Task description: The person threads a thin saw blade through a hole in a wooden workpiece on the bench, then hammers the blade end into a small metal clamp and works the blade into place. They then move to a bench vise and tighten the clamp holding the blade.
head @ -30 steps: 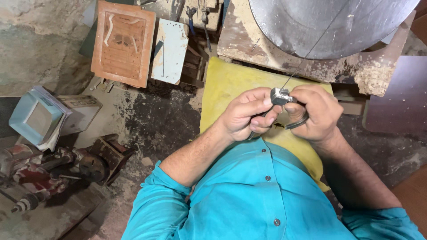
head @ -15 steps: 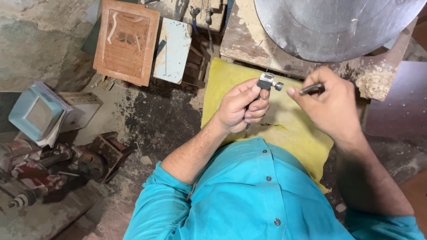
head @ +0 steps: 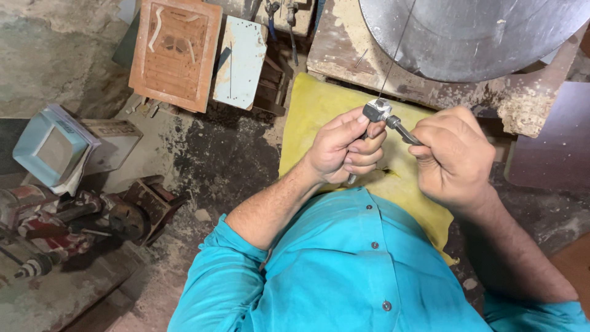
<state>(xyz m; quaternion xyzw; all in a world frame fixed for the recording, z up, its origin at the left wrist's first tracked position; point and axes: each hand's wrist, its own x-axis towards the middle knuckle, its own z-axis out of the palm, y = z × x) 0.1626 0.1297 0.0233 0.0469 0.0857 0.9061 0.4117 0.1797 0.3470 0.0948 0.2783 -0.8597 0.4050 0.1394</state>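
Observation:
My left hand [head: 344, 147] is closed around a small grey metal clamp [head: 375, 112], from which a thin wire blade [head: 396, 49] runs up toward a round metal table [head: 473, 37]. A slim metal key tool [head: 402, 130] sticks out of my right hand [head: 452, 157], and its tip sits in the side of the clamp. Both hands hover over a yellow cushion [head: 319, 104], just above my teal shirt [head: 356, 270].
A worn wooden block [head: 344, 55] lies under the round metal table. A carved reddish wood panel [head: 175, 52] and a pale board [head: 239, 61] lie at the upper left. A light blue box [head: 49, 144] and rusty machine parts [head: 80, 215] sit at the left on a dusty floor.
My hands, joined low over the cushion a second ago, rose and parted. The right hand has since brought the key tool back against the clamp in the left hand.

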